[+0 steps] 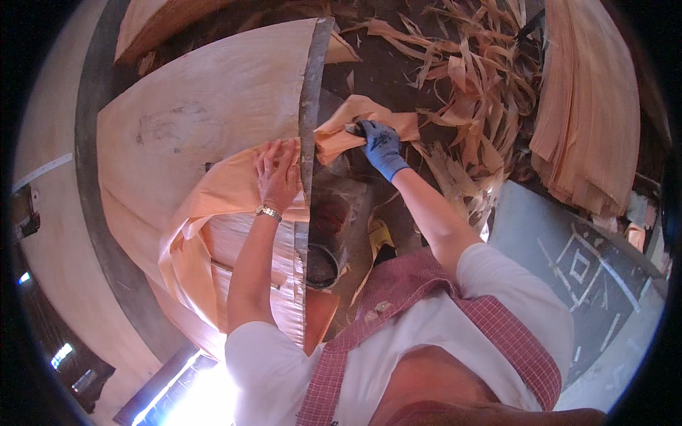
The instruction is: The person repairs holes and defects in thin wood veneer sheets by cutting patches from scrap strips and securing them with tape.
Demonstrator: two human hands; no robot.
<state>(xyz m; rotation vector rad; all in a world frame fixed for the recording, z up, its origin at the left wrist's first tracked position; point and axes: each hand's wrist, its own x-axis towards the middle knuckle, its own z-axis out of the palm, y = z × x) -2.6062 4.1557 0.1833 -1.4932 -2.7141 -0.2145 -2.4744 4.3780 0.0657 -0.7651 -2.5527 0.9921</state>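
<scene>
My bare left hand (pixel 275 174), with a metal watch at the wrist, lies with its fingers stretched out on a thin orange-tan wood veneer sheet (pixel 224 186). This sheet is folded and bunched on the stack of veneer (pixel 206 92), close to the bench's straight dark edge (pixel 310 92). Just past that edge, my right hand (pixel 381 145), in a blue-grey glove, is closed on a loose veneer piece (pixel 355 117), which curls on both sides of the fingers. Something small and dark shows at the fingertips; whether it is a tool or the glove's coating I cannot tell.
A heap of torn veneer strips (pixel 469 92) covers the floor at the far right. Beside it stands a tall stack of veneer sheets (pixel 586 113). A grey board with white marks (pixel 575 277) lies at the right. Below the bench edge is a round dark container (pixel 322 266).
</scene>
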